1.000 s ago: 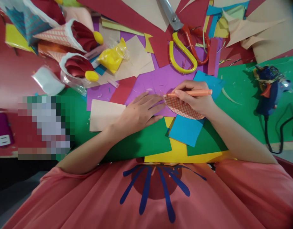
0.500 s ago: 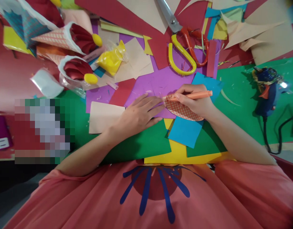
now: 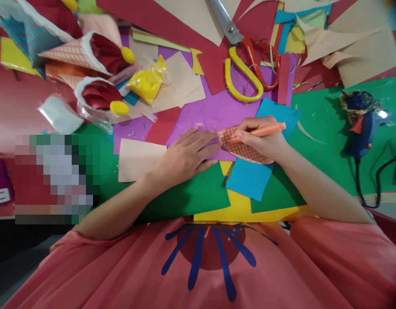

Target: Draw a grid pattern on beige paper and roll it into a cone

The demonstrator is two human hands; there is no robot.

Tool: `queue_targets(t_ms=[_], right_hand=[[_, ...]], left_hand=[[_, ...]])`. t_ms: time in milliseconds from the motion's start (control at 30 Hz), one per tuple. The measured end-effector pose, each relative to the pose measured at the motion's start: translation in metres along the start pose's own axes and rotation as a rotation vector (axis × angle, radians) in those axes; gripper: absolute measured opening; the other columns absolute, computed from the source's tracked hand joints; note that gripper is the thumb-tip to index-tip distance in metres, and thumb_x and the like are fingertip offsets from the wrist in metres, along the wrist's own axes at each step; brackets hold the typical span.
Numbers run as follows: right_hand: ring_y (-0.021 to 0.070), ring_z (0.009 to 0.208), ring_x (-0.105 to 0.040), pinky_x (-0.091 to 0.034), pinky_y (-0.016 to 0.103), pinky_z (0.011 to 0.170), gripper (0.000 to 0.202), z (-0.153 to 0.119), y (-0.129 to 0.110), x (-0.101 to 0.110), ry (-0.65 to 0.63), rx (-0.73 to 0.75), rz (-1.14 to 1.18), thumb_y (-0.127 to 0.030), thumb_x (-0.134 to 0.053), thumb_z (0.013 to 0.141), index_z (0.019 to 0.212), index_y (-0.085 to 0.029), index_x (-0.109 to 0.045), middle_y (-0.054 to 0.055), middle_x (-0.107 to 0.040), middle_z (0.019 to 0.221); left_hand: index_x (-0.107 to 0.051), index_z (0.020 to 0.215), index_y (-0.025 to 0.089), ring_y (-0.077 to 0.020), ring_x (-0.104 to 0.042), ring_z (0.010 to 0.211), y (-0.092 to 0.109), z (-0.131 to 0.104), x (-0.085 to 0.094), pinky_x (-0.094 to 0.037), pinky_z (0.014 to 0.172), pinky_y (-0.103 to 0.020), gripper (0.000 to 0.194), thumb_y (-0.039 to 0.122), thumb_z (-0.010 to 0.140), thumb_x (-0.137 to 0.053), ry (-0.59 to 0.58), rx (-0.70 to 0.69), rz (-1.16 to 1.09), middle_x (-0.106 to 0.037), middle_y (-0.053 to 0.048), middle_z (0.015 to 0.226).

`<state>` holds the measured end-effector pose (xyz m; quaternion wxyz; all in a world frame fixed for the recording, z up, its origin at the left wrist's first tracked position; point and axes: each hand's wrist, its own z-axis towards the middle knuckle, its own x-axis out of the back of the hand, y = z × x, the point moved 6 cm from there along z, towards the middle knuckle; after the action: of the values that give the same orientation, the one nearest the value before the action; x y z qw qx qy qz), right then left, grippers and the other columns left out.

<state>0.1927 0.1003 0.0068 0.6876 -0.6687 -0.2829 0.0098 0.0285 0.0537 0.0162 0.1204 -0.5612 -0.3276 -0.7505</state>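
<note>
My right hand point(image 3: 264, 137) grips an orange marker pen point(image 3: 269, 129), its tip down on a beige paper piece point(image 3: 245, 150) covered in an orange criss-cross grid. The hand covers part of this piece. Stretched out flat, my left hand point(image 3: 193, 152) has its fingertips at the left corner of the gridded piece. Under the left hand's wrist side lies a plain beige paper point(image 3: 138, 161). Purple paper point(image 3: 214, 111) is beneath the gridded piece, and a blue paper square point(image 3: 249, 180) sticks out below it.
Scissors point(image 3: 245, 64) with red and yellow handles lie beyond my hands. A glue gun point(image 3: 359, 128) with a cord is at the right. Paper cones point(image 3: 75, 53) with grid patterns and a yellow clay bag point(image 3: 148, 81) stand at the left back. Paper scraps point(image 3: 333, 38) spread across the back.
The marker's tip has moved slightly right and down over the gridded piece. My left hand stays flat in nearly the same place; the whole view has shifted a little.
</note>
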Motion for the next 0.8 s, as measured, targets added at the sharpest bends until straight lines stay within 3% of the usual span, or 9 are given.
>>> queue_targets(t_ms=[233,567,800], right_hand=[[0.0064,0.049,-0.042,-0.03,0.021,0.045,0.026,0.0002,-0.0013,-0.003,-0.032,0.007,0.027,-0.026,-0.058,0.078,0.054,-0.016,-0.056,-0.003,-0.054,0.051],[0.006,0.048,-0.039,-0.026,0.022,0.045,0.025,-0.0004,-0.0059,-0.0051,-0.103,-0.003,0.033,-0.022,-0.056,0.075,0.052,-0.017,-0.049,-0.005,-0.048,0.048],[0.0073,0.049,-0.045,-0.031,0.022,0.046,0.026,0.0006,-0.0035,-0.0024,-0.128,-0.045,0.099,-0.027,-0.06,0.077,0.054,-0.016,-0.056,-0.003,-0.056,0.051]], left_hand=[[-0.06,0.126,0.017,-0.0254,-0.055,0.126,-0.0021,0.0,-0.0019,-0.039,0.112,-0.049,0.038,0.038,0.098,-0.045,-0.043,0.041,-0.037,-0.061,-0.011,0.132],[-0.058,0.128,0.017,-0.0259,-0.054,0.127,-0.0023,-0.0007,-0.0024,-0.041,0.111,-0.049,0.04,0.039,0.098,-0.043,-0.041,0.028,-0.029,-0.06,-0.011,0.133],[-0.058,0.128,0.018,-0.0255,-0.053,0.128,-0.003,-0.0004,-0.0033,-0.038,0.113,-0.051,0.039,0.039,0.098,-0.044,-0.06,0.053,-0.048,-0.06,-0.011,0.133]])
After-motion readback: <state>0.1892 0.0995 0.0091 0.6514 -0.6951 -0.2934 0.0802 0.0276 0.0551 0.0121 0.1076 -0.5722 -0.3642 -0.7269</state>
